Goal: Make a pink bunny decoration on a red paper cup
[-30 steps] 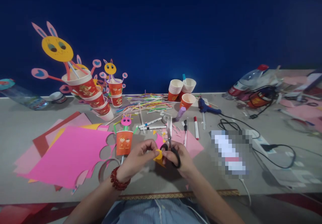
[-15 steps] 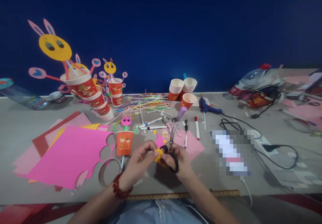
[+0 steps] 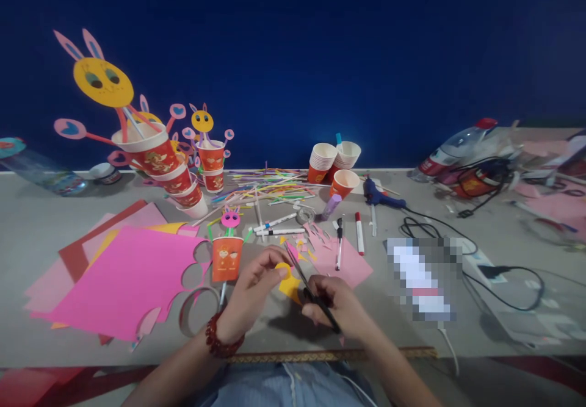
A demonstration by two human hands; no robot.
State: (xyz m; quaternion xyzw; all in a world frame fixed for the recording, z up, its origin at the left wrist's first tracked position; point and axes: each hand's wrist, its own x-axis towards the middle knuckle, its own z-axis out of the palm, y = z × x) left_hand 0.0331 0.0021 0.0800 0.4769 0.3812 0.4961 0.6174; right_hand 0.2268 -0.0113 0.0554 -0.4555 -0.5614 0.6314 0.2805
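Between the fingertips of my left hand is a small piece of yellow paper with a curved edge. My right hand grips a pair of black-handled scissors, whose blades point up and to the left, just right of the yellow paper. Below the blades, another yellow paper piece shows on or just over the table; I cannot tell whether it joins the held piece. A red paper cup with a pink bunny head stands left of my left hand.
Bright pink sheets lie at the left beside a tape roll. Paper scraps, markers and a glue stick are beyond my hands. A blue glue gun and its cable lie right. Stacked cups with bunny figures stand back left.
The scissors have swung from pointing upward to pointing up-left, and my right hand has moved away from the left, its fingers off the yellow paper. My left hand keeps its hold.
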